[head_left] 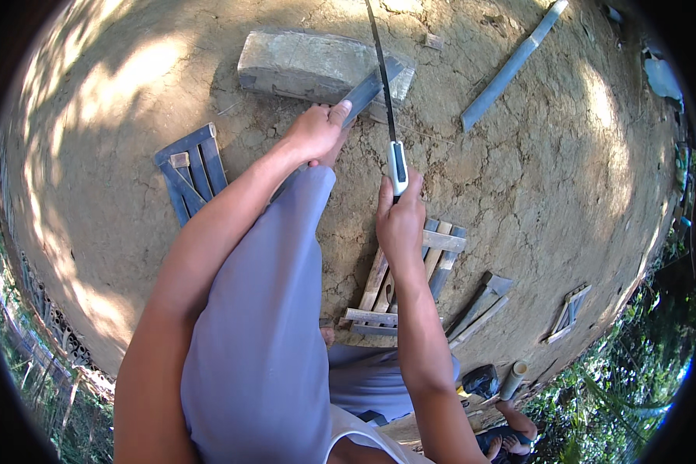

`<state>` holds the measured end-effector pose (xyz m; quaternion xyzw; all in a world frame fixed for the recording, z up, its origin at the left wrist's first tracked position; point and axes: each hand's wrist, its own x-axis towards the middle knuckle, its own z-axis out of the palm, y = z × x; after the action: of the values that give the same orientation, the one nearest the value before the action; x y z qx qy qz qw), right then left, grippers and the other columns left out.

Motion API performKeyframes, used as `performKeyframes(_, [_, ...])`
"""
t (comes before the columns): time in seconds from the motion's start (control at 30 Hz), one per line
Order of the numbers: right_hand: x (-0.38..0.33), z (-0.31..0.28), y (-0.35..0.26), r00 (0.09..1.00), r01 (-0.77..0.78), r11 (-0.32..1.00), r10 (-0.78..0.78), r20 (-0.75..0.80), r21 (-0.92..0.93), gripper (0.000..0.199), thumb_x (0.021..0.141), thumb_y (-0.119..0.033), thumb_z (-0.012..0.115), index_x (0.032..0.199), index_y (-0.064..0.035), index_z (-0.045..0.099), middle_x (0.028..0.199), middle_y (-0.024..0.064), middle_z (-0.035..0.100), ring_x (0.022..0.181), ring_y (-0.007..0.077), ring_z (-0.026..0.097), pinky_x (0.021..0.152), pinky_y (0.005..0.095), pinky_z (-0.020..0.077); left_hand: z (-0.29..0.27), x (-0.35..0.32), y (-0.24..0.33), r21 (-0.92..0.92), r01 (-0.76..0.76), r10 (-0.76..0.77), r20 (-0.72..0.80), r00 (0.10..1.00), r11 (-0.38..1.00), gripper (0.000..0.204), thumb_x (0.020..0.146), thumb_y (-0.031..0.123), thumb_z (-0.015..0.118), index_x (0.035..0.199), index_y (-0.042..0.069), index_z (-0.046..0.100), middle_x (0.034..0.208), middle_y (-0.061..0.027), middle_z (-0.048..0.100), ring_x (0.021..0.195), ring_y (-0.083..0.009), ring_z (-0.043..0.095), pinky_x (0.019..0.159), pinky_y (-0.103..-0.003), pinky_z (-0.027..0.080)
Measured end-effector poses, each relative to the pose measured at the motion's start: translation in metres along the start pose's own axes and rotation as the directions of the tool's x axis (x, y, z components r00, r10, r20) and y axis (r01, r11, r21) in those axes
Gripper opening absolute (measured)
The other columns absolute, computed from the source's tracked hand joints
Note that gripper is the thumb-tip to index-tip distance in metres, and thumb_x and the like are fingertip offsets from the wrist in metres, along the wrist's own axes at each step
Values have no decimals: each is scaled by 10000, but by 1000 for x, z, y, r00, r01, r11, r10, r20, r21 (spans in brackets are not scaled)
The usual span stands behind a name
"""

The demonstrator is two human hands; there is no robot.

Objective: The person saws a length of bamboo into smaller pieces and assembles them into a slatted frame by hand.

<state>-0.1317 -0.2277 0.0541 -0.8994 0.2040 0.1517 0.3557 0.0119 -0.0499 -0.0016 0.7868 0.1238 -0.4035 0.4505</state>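
- Grey strip (pixel 361 97): slants away from the person, its far part over the right end of the wooden block (pixel 286 58) on the ground.
- Left hand (pixel 317 131): clamped on the near part of the strip, thumb along its upper face, just beyond the raised, trousered knee (pixel 267 309).
- Right hand (pixel 401 220): closed round the pale handle of the saw (pixel 390 116), whose long dark blade crosses the strip near its far end; whether the teeth have entered it cannot be told.
- Surroundings, on cracked bare earth: one slatted panel (pixel 213 161) left of the left forearm; a second panel (pixel 445 241), partly hidden by the right forearm; a long grey-blue strip (pixel 510 69) at upper right, well apart from the saw.
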Motion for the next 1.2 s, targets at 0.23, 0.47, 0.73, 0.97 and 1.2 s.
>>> performKeyframes(0.23, [-53, 3, 24, 983, 141, 989, -134, -125, 48, 359, 1047, -203, 603, 1346, -67, 459, 777, 296, 673, 750, 535, 665, 605, 593, 484, -9, 12, -24, 275, -94, 66, 108, 992, 957, 783, 1095, 575, 237, 1487, -47, 507, 1649, -321, 269, 1580, -462, 122, 1291, -523, 54])
performKeyframes(0.47, [-34, 18, 26, 998, -8, 999, 11, -63, 41, 396, 1050, -217, 598, 1389, -70, 457, 857, 316, 682, 803, 552, 664, 636, 565, 511, 5, 7, -23, 240, -109, 86, 104, 991, 965, 769, 1099, 563, 221, 1529, -29, 454, 1658, -306, 256, 1581, -446, 140, 1295, -518, 69])
performKeyframes(0.73, [-28, 4, 17, 999, 14, 998, -12, -30, 54, 495, 1007, -198, 647, 1430, -62, 428, 905, 325, 695, 819, 555, 673, 670, 607, 534, 0, 16, -20, 237, -114, 103, 59, 993, 965, 752, 1098, 567, 251, 1403, -25, 600, 1598, -315, 366, 1561, -460, 199, 1292, -508, 99])
performKeyframes(0.97, [-79, 14, 53, 974, 160, 985, -149, -172, 56, 474, 994, -187, 664, 1406, -53, 471, 911, 314, 708, 804, 535, 692, 649, 582, 562, 4, 25, -49, 374, -225, 264, -57, 963, 900, 746, 1097, 568, 247, 1420, -12, 586, 1548, -320, 440, 1541, -476, 242, 1278, -552, 138])
performKeyframes(1.2, [13, 18, 4, 988, 72, 997, -65, -142, 42, 413, 1036, -236, 611, 1378, -67, 452, 763, 286, 686, 718, 524, 675, 590, 597, 503, -9, 7, 0, 71, -71, 67, 58, 996, 995, 670, 1073, 572, 422, 1049, -40, 694, 874, -219, 708, 773, -301, 697, 753, -469, 548])
